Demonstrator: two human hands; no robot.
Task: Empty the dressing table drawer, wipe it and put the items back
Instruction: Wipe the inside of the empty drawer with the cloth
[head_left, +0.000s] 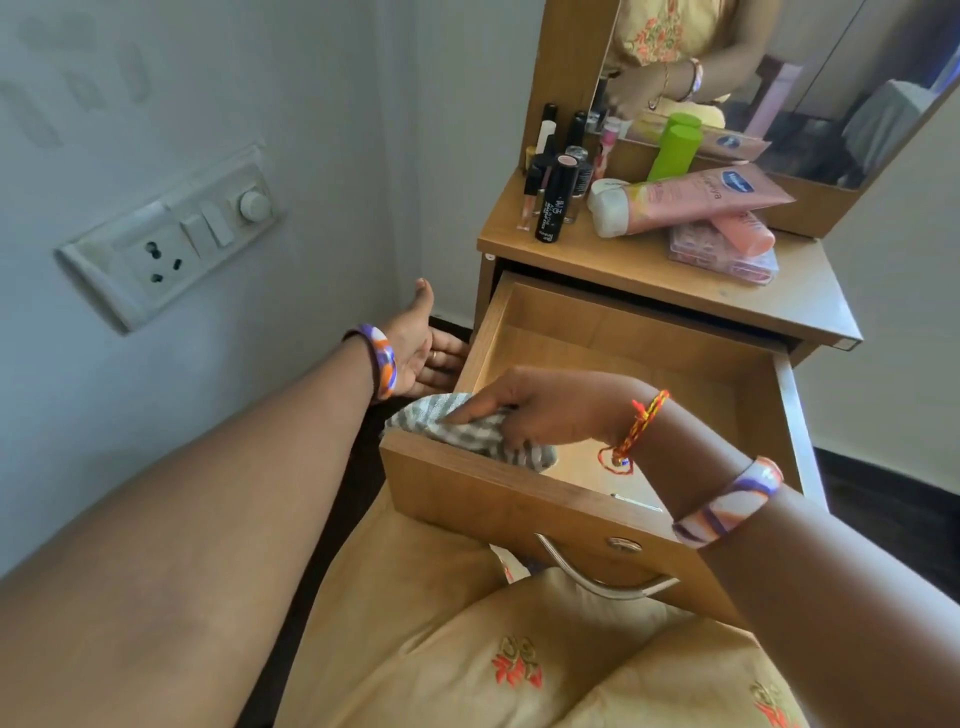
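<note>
Drawer (519, 499), wooden, pulled fully out from under the bench (649, 275); we see its floor bare. Striped cloth (467, 434), grey and white, lies at the near left corner, draped over the rim, where our right hand (540, 410) grips it. Left hand (418, 348), fingers relaxed and holding nothing, reaches beside the drawer's left wall. Cosmetics on the bench: black lipstick tube (556, 200), pink lotion tube (696, 200), green bottle (674, 153).

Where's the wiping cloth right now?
In the head view, the striped cloth is bunched in the drawer's near-left corner, draped over its front edge, gripped by the right hand.
</note>
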